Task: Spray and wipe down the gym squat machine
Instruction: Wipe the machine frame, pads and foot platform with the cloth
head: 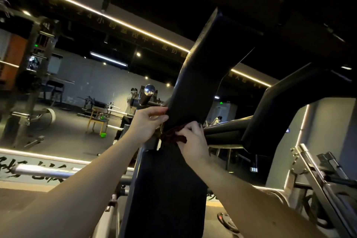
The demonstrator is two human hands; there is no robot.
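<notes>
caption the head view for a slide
Right hand holds a cloth against the black pad; left hand grips its edge.

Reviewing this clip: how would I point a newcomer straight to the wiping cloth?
Start at the big black padded upright in mid-frame and go up to where it meets the angled shoulder pad. There the right hand pinches a crumpled cloth. It is dark red, unlike the black pads and steel beside it.

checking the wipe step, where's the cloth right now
Head view, mid-frame: the dark red cloth is held by the right hand against the black pad, beside the left hand.
</notes>
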